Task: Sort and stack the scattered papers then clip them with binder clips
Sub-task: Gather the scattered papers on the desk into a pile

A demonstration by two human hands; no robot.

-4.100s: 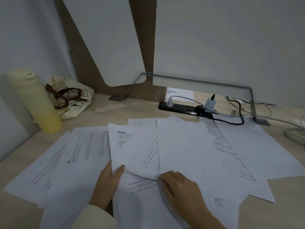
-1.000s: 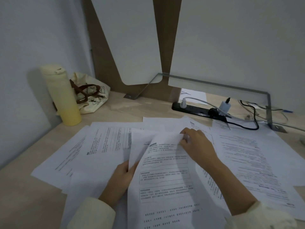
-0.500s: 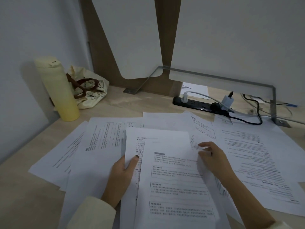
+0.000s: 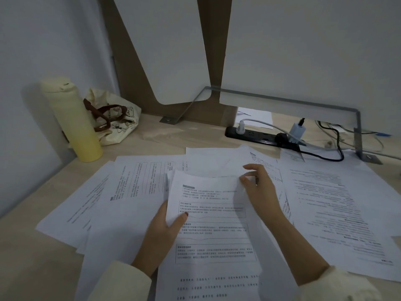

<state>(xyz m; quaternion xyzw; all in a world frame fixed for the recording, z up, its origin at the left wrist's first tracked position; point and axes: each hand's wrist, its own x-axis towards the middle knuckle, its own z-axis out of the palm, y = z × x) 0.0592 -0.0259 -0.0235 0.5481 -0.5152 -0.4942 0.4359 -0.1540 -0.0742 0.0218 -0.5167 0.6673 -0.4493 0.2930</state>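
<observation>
At the far left of the counter (image 4: 30,270), against the wall, a pale yellow bottle (image 4: 72,120) stands upright. A cream cloth bag (image 4: 115,120) with brown handles is slumped just beside it on the right. In front of them the scattered papers (image 4: 71,213) fan out over the counter, overlapping one another. A ruled sheet (image 4: 141,181) with printed columns lies partly over the leftmost pages.

The left hand (image 4: 160,233) comes in from the lower edge in a cream sleeve and pinches the left edge of the top sheet (image 4: 212,216). Its thumb is on the printed face and its other fingers are hidden beneath. That sheet lies in the middle, nearest the person, over other pages, and its far edge is bowed a little.

The right hand (image 4: 258,192) is at the sheet's far right corner, its fingers (image 4: 252,169) curled and the forefinger and thumb pinching the corner. Its forearm crosses the pages underneath and hides part of them.

Further right a large printed sheet (image 4: 338,213) lies flat, well apart from both hands. Behind the papers a black power strip (image 4: 256,137) holds a white plug and a white charger (image 4: 297,131). Cables trail right past a grey metal bracket (image 4: 357,135) fixed to the counter.
</observation>
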